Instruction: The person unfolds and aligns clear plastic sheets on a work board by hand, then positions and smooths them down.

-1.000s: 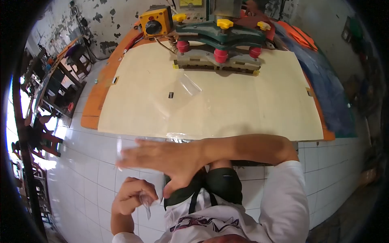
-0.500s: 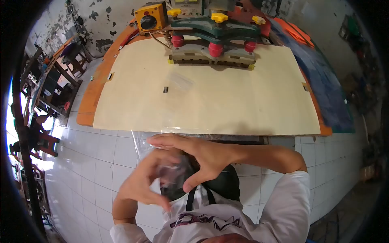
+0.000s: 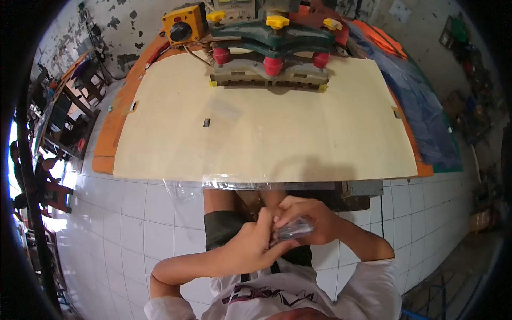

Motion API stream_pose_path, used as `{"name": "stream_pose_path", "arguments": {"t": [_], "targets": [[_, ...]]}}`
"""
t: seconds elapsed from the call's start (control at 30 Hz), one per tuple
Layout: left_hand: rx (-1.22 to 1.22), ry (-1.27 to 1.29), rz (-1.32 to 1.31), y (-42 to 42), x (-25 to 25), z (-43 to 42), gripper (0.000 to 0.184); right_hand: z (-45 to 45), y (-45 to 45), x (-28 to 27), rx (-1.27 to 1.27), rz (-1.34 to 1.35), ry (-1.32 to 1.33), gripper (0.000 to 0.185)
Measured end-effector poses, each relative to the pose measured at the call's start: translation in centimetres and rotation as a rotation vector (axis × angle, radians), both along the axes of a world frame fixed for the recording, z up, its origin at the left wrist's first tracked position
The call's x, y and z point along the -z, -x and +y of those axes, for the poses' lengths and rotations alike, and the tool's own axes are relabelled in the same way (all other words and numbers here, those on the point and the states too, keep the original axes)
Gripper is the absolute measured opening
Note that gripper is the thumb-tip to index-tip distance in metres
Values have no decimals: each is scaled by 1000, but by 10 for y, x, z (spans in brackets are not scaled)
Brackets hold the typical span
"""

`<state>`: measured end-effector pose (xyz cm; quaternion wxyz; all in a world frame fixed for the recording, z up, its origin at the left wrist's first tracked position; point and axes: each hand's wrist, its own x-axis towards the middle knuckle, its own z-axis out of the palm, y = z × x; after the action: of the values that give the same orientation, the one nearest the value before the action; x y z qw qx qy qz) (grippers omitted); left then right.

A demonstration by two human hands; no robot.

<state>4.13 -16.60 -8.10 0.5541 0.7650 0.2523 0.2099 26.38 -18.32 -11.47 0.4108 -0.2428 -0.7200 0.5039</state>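
Observation:
Close in front of my body, above my lap, my two hands meet around a crumpled bundle of clear plastic (image 3: 294, 229). My right hand (image 3: 317, 220) curls round the bundle, with the plastic showing between thumb and fingers. On the bundle's left side, my left hand (image 3: 248, 242) has its fingers pinched at the plastic, close to the right fingertips. What lies inside the bundle, if anything, I cannot make out. A thin clear plastic sheet (image 3: 184, 193) droops over the front edge of the cream board (image 3: 320, 138).
A press with a green frame (image 3: 272, 38), red cushions and yellow knobs stands at the board's back. Left of it sits a yellow control box (image 3: 182, 24). A small dark piece (image 3: 206, 122) lies on the board. Blue plastic sheeting (image 3: 413, 106) covers the right side.
My hands were apart and blurred around the plastic, farther left. Now they have come together to the right, with the plastic gathered smaller between them. The view has shifted slightly.

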Motion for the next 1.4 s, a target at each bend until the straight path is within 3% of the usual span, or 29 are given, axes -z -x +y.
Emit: {"name": "stream_pose_path", "arguments": {"t": [0.1, 0.23, 0.33, 0.4, 0.53, 0.57, 0.6, 0.63, 0.7, 0.8, 0.97, 1.03, 1.07, 1.13, 1.2, 1.27, 1.4], "targets": [[-42, -287, -20, -8, -7, 8, 56, -22, -8, -8, 196, 46, 364, 43], [-84, -632, -88, -25, -17, 24, 49, -30, -31, 0, 229, -116, 306, 30], [-56, -726, -110, -36, -35, 39, 41, -27, -36, 1, 214, -49, 122, 24], [-45, -721, -47, -46, -48, 43, 37, -29, -36, -3, 400, -77, 158, 22], [-46, -829, -44, -61, -60, 41, 27, -31, -51, -7, 524, -243, 14, 25], [-56, -861, -45, -62, -63, 40, 23, -34, -58, -10, 522, -34, 104, 26], [-57, -866, -45, -62, -69, 41, 23, -38, -66, -14, 515, 177, 194, 27], [-26, -855, -22, -63, -78, 44, 20, -40, -73, -19, 514, 177, 193, 27], [5, -846, -17, -66, -91, 47, 19, -40, -88, -34, 393, 454, 77, 31], [10, -825, 32, -70, -110, 50, 18, -55, -99, -55, 341, 530, 126, 31], [-58, -816, -106, -66, -126, 86, 19, -76, -117, -60, 350, 390, 201, 27], [-74, -765, -155, -58, -133, 96, 19, -75, -113, -57, 349, 103, 141, 25], [-108, -757, -150, -55, -135, 100, 19, -74, -108, -58, 359, 103, 139, 25], [-136, -748, -147, -50, -140, 105, 19, -72, -98, -61, 336, -181, 251, 25], [-266, -755, -159, -45, -145, 109, 21, -74, -97, -63, 310, -181, 311, 21], [-285, -788, -148, -37, -155, 114, 27, -68, -97, -69, 332, 16, 151, 22], [-73, -655, -399, -36, -154, 128, 40, -62, -119, -74, 318, 307, 3, 24]]}}
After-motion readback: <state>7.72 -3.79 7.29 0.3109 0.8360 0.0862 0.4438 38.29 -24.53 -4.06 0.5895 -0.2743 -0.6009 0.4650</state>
